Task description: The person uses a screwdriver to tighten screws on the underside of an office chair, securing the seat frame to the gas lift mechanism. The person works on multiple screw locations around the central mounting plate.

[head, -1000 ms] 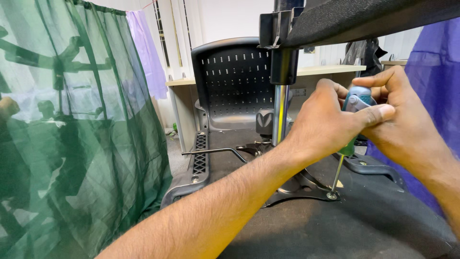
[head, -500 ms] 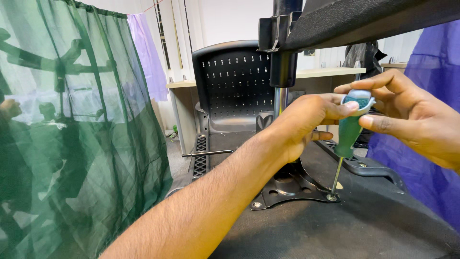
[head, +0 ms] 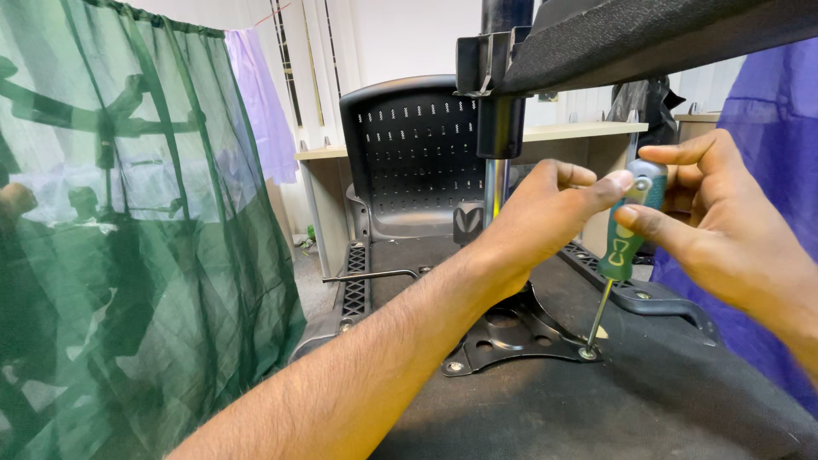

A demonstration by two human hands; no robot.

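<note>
A green-handled screwdriver (head: pixel 621 244) stands nearly upright, its tip in a screw (head: pixel 587 352) at the corner of a black metal mounting plate (head: pixel 509 334) on the upturned underside of a chair seat (head: pixel 648 392). My left hand (head: pixel 537 223) touches the top of the handle with thumb and fingertips. From the right, my right hand (head: pixel 720 230) pinches the handle's upper part between its fingers. A chrome gas-lift column (head: pixel 496 183) rises from the plate behind my left hand.
A black perforated chair back (head: pixel 409 158) stands behind the seat. A green mesh curtain (head: pixel 128 255) hangs at the left, a purple cloth (head: pixel 767 170) at the right. A black padded part (head: pixel 648 38) overhangs the top. A desk (head: pixel 562 136) lies beyond.
My hands have shifted on the handle: one second ago the left hand wrapped it, now both hold it only with fingertips near the top. The screwdriver stays on the same screw.
</note>
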